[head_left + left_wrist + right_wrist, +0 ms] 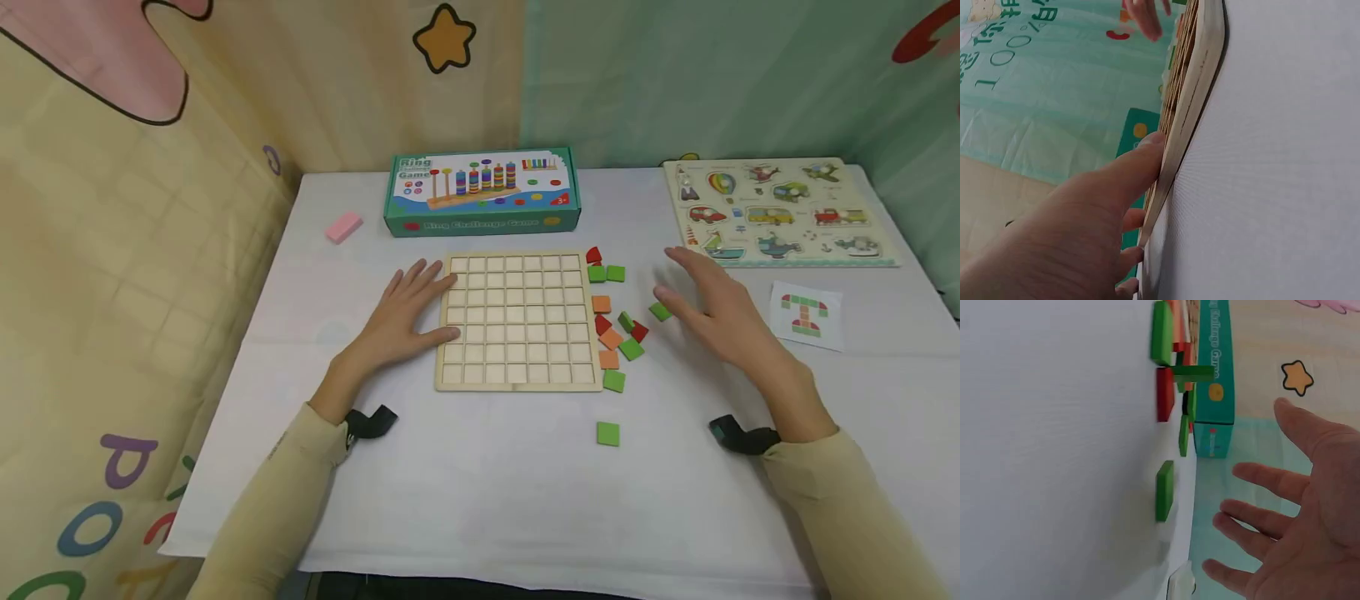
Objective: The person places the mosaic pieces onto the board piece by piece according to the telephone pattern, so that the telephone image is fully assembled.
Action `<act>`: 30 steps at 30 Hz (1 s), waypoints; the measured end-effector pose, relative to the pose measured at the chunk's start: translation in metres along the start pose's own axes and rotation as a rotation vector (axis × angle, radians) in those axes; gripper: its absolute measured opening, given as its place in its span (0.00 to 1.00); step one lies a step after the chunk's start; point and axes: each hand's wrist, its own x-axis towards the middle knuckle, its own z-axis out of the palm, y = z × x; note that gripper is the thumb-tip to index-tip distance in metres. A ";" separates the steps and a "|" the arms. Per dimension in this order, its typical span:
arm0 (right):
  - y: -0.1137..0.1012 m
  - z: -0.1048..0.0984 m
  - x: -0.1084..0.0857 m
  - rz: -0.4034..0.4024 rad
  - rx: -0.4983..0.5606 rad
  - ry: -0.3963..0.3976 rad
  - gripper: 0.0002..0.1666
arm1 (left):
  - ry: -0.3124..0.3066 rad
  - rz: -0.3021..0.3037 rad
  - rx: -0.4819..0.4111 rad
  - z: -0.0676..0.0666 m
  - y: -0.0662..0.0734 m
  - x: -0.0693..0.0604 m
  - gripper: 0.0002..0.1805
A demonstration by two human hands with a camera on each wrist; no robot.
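Observation:
A wooden grid board [517, 387] with rows of square cells lies flat on the white table. My left hand [401, 312] touches its left edge, thumb and fingertips on the rim, fingers spread; the left wrist view shows the thumb [1132, 172] against the board's side. To the right of the board lie several green, orange and red tiles, among them an orange square tile [602, 304] and a red tile [594, 255]. My right hand [723, 321] hovers right of them with straight, parted fingers and holds nothing. A green tile [660, 311] lies beside its fingertips.
A Ring Challenge Game box [482, 193] stands behind the board. A pink block [344, 227] lies at the back left. At the back right is a picture puzzle board [783, 212], with a pattern card [832, 333] in front. One green tile [608, 433] lies nearer the front edge.

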 end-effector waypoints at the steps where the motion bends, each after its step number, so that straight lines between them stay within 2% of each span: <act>1: -0.005 -0.001 0.008 0.000 0.004 -0.036 0.40 | -0.006 0.002 -0.004 -0.001 0.001 0.002 0.47; 3: -0.015 -0.004 0.028 -0.003 0.012 -0.098 0.36 | -0.026 0.000 -0.014 -0.004 0.003 0.008 0.47; 7: -0.028 -0.003 0.072 -0.010 0.086 -0.165 0.32 | -0.047 -0.005 -0.046 -0.009 0.006 0.021 0.45; 10: -0.031 0.003 0.098 0.007 0.141 -0.172 0.30 | -0.032 0.005 -0.077 -0.010 0.006 0.029 0.43; 12: -0.031 0.010 0.107 0.023 0.162 -0.168 0.29 | -0.022 0.009 -0.096 -0.007 0.005 0.029 0.41; 17: -0.023 0.028 0.108 0.027 0.116 -0.119 0.23 | 0.017 0.023 -0.124 0.004 0.002 0.027 0.37; 23: -0.018 0.039 0.106 -0.038 0.062 -0.034 0.17 | 0.046 0.037 -0.125 0.009 0.003 0.025 0.35; 26: -0.017 0.040 0.108 -0.037 0.074 -0.021 0.15 | 0.048 0.031 -0.113 0.007 0.003 0.025 0.36; 30: -0.016 0.040 0.111 -0.017 0.082 -0.051 0.15 | 0.046 0.023 -0.098 0.004 0.001 0.024 0.35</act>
